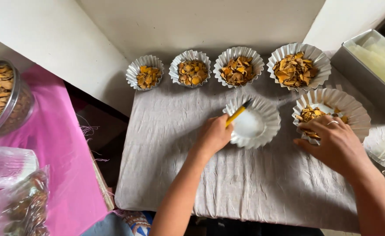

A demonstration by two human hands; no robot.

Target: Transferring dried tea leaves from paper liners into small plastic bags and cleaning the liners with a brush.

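Observation:
My left hand [213,136] grips a yellow pen [238,113] and touches the near rim of an empty white fluted paper cup [262,111] on the grey cloth. My right hand [332,140] reaches into a partly filled fluted cup [354,109], its fingers on the orange-brown dried chips [311,114]; whether it pinches any chips is hidden. A ring shows on one finger. Along the back stand several fluted cups [145,74] filled with the same chips, the largest at the right [298,66].
A grey wrinkled cloth [227,183] covers the low table. A metal tray [367,74] with clear bags sits at right. At left, a bowl of chips [0,96] and plastic bags [13,196] lie on pink cloth. White walls stand behind.

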